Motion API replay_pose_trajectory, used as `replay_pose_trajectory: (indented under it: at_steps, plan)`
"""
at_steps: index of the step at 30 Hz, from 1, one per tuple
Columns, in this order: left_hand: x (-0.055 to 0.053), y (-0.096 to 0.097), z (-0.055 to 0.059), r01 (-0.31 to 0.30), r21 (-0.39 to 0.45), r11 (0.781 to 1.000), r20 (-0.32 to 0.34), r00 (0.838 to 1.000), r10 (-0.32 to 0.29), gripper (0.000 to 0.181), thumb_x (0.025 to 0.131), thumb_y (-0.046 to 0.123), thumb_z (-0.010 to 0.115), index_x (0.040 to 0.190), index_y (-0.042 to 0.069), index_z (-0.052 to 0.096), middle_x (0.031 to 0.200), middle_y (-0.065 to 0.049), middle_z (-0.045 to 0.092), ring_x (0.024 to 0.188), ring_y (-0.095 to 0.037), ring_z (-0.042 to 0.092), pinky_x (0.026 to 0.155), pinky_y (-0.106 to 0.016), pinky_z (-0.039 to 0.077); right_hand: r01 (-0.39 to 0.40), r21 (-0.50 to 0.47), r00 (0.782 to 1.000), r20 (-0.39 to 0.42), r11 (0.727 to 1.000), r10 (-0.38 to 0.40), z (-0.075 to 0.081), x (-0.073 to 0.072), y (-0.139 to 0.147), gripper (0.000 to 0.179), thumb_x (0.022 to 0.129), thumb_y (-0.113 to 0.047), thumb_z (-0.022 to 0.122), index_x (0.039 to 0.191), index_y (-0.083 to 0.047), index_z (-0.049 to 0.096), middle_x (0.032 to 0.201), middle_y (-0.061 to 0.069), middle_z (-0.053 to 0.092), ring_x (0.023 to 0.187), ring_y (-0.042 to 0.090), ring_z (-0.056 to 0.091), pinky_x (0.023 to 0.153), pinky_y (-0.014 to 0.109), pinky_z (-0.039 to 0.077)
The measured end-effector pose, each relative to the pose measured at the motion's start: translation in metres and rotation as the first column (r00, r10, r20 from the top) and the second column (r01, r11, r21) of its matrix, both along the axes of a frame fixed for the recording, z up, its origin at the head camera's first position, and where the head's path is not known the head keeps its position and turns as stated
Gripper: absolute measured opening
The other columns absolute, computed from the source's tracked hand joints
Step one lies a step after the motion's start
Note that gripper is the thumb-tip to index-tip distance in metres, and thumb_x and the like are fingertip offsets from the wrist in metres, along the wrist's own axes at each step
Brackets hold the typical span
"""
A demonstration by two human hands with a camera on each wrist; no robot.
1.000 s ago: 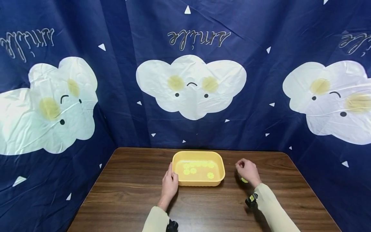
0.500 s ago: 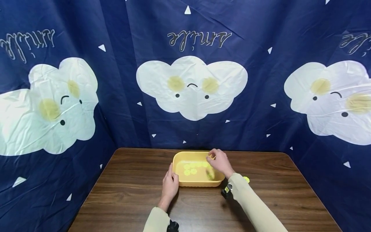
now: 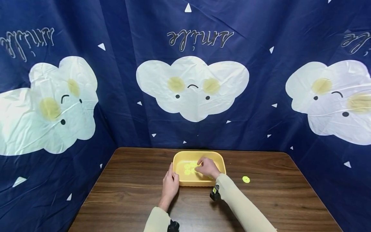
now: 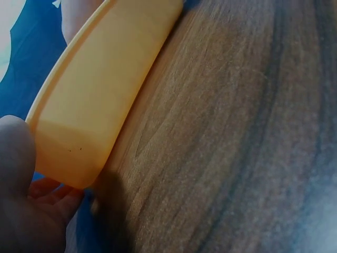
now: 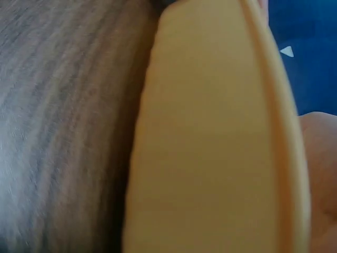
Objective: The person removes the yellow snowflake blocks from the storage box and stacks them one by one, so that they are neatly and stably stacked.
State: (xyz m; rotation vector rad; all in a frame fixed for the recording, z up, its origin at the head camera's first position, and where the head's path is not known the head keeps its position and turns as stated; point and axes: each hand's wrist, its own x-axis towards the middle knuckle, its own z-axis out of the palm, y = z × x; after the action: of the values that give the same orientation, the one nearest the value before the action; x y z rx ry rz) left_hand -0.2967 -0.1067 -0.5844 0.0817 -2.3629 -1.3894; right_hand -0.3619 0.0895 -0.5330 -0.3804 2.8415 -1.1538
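A yellow plastic tub (image 3: 188, 183) stands on the brown wooden table, with several bright yellow flower-shaped discs (image 3: 187, 169) on its floor. My left hand (image 3: 169, 188) holds its near left corner, fingers along the outer side wall and thumb at the front corner. In the left wrist view the thumb and fingers stand around the corner of the orange-looking tub (image 4: 100, 89). My right hand (image 3: 209, 168) reaches over the front wall into the tub, thumb and forefinger bent close over the discs. I cannot tell whether they pinch one. In the right wrist view the tub's wall (image 5: 210, 132) hides the fingers.
One yellow flower-shaped disc (image 3: 246, 179) lies on the table (image 3: 275, 193) to the right of the tub. A dark blue curtain (image 3: 261, 135) with white clouds hangs behind the table and along both sides.
My right hand has moved left from the disc on the table into the tub, uncovering that disc. The left hand and the tub stay in place.
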Motion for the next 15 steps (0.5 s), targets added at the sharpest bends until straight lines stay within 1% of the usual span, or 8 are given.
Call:
replay_pose_trajectory:
  at_steps: [2, 4, 6, 10, 13, 15]
  plan:
    - [0.0, 0.0, 0.0, 0.001, 0.003, 1.0, 0.004, 1.0, -0.001, 0.056, 0.098, 0.006, 0.049, 0.153, 0.002, 0.043, 0.143, -0.028, 0.055, 0.131, -0.041, 0.056, 0.108, -0.054, 0.046, -0.003, -0.011, 1.0, 0.018, 1.0, 0.003, -0.004, 0.0, -0.003, 0.025, 0.08, -0.015, 0.079, 0.097, -0.001, 0.069, 0.077, 0.003, 0.061, 0.062, 0.012, 0.053, 0.061, 0.027, 0.046]
    - [0.0, 0.0, 0.001, -0.003, 0.006, 1.0, 0.006, 1.0, 0.003, 0.055, 0.098, 0.006, 0.049, 0.153, 0.002, 0.043, 0.143, -0.028, 0.055, 0.131, -0.041, 0.056, 0.108, -0.054, 0.046, -0.008, -0.001, 1.0, 0.021, 1.0, 0.008, -0.007, 0.0, -0.007, 0.025, 0.078, -0.014, 0.08, 0.095, 0.0, 0.069, 0.077, 0.002, 0.062, 0.063, 0.012, 0.053, 0.061, 0.027, 0.047]
    - [0.0, 0.0, 0.002, -0.008, 0.006, 1.0, 0.014, 1.0, 0.008, 0.055, 0.099, 0.007, 0.049, 0.154, 0.003, 0.042, 0.144, -0.027, 0.055, 0.131, -0.041, 0.056, 0.108, -0.053, 0.046, -0.014, 0.026, 1.0, 0.003, 1.0, 0.014, -0.01, -0.001, -0.01, 0.025, 0.076, -0.014, 0.08, 0.093, 0.0, 0.068, 0.076, 0.001, 0.063, 0.065, 0.012, 0.053, 0.063, 0.027, 0.047]
    - [0.001, 0.001, 0.002, -0.013, -0.003, 1.0, 0.02, 1.0, 0.013, 0.055, 0.099, 0.007, 0.049, 0.153, 0.003, 0.043, 0.143, -0.027, 0.056, 0.13, -0.041, 0.057, 0.108, -0.054, 0.046, -0.016, 0.071, 1.0, -0.008, 0.997, 0.016, -0.011, 0.001, -0.014, 0.026, 0.076, -0.014, 0.081, 0.093, 0.001, 0.068, 0.076, 0.002, 0.066, 0.068, 0.013, 0.054, 0.066, 0.029, 0.049]
    - [0.001, 0.001, 0.002, -0.012, -0.002, 1.0, 0.019, 1.0, 0.012, 0.056, 0.098, 0.007, 0.05, 0.153, 0.003, 0.043, 0.143, -0.027, 0.056, 0.13, -0.041, 0.057, 0.107, -0.054, 0.047, -0.016, 0.092, 1.0, -0.016, 0.996, 0.018, -0.013, 0.001, -0.015, 0.026, 0.077, -0.013, 0.081, 0.094, 0.001, 0.068, 0.083, 0.007, 0.07, 0.07, 0.015, 0.056, 0.07, 0.033, 0.052]
    - [0.001, 0.001, 0.002, -0.012, -0.003, 1.0, 0.014, 1.0, 0.012, 0.056, 0.098, 0.006, 0.051, 0.153, 0.003, 0.043, 0.143, -0.028, 0.056, 0.129, -0.041, 0.057, 0.107, -0.054, 0.047, -0.026, 0.108, 1.0, -0.008, 0.994, 0.027, -0.013, 0.002, -0.016, 0.025, 0.079, -0.013, 0.08, 0.096, 0.001, 0.068, 0.091, 0.009, 0.07, 0.075, 0.016, 0.057, 0.074, 0.037, 0.054]
